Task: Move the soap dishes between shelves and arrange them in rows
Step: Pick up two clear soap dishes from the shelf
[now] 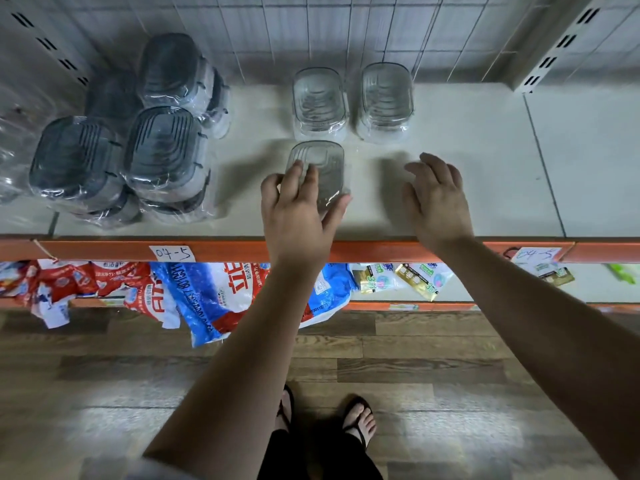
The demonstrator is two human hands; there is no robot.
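My left hand point(294, 213) grips a clear soap dish point(320, 162) standing on the pale shelf point(467, 188), fingers over its near left rim and thumb on its right side. Two more clear soap dishes sit side by side behind it, one at the left point(319, 102) and one at the right point(386, 98). My right hand point(437, 199) hovers over the bare shelf to the right of the held dish, fingers loosely spread and holding nothing. Several wrapped dark grey soap dishes point(162, 157) are stacked at the shelf's left.
An orange shelf edge point(104, 249) carries a paper tag reading 04-5 point(172, 253). Below it, a lower shelf holds red and blue detergent bags point(207, 296) and small packets point(398, 277). Perforated uprights stand at both sides. My feet point(360, 420) are on the wood-pattern floor.
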